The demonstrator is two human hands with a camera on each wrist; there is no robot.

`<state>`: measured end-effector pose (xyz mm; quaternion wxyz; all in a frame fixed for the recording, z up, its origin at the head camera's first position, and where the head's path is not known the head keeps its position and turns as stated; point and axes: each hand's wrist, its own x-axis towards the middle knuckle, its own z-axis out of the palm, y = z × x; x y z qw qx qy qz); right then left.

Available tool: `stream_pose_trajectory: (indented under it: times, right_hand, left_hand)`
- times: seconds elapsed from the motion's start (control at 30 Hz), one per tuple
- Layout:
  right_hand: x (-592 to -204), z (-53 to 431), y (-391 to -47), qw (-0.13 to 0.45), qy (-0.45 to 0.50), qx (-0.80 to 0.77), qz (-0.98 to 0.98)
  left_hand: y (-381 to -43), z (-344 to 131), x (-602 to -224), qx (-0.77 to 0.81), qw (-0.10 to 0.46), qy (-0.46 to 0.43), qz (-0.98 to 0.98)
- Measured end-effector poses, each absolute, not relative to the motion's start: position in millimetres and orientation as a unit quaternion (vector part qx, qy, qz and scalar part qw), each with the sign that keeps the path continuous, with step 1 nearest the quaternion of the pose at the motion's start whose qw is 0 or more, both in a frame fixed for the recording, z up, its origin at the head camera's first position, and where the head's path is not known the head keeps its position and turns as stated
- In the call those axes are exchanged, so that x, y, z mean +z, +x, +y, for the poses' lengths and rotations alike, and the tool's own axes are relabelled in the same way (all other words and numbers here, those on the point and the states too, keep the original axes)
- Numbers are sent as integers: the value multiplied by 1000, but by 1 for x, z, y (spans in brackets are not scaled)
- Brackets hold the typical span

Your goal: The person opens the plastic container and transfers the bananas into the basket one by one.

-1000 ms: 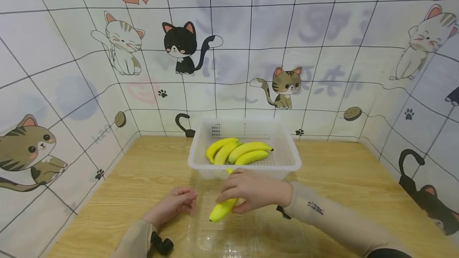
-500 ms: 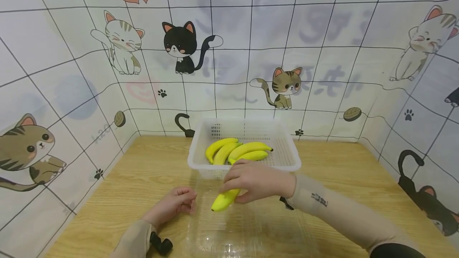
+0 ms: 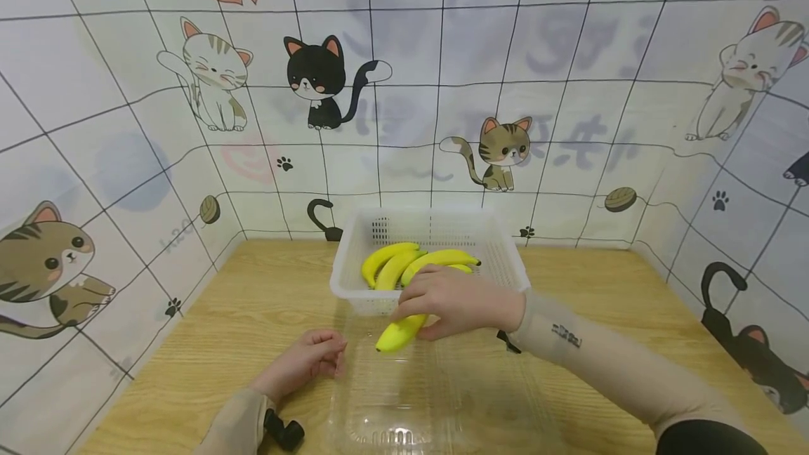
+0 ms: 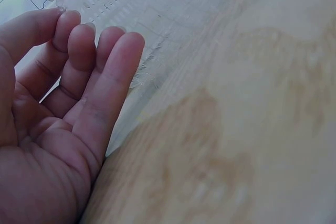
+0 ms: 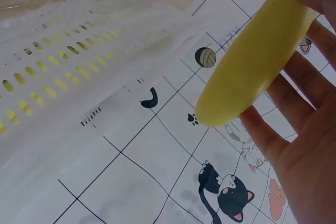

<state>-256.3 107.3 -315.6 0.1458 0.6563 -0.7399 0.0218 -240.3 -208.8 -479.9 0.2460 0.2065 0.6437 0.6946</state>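
My right hand (image 3: 456, 300) grips a yellow banana (image 3: 399, 334) over the front rim of a white plastic basket (image 3: 515, 279). In the right wrist view, the thumb and fingers hold this banana (image 5: 252, 56) from both sides, beside the basket's slotted wall (image 5: 58, 72). Several bananas (image 3: 392, 265) lie inside the basket, partly hidden by the right hand. At the near left, my left hand (image 3: 310, 359) pinches the edge of a clear plastic clamshell box (image 3: 404, 399) between thumb and index finger. The left wrist view shows the other fingers of this hand (image 4: 68, 98) loosely bent.
Beneath everything is a wood-grain table (image 3: 594, 328). A cat-printed wall covering (image 3: 404, 90) encloses the back and both sides, close behind the basket. The clear box lies on the table in front of the basket.
The right hand has carried the banana upward and away from over the clear box, to the basket's front rim. My left hand has stayed put.
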Motion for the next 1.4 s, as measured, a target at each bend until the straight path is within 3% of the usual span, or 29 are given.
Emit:
stream_pose_trajectory:
  times: [1.4]
  right_hand:
    - [-329,153,-330,23,495,73,-865]
  left_hand:
    - [-240,-209,-481,700,248,214,635]
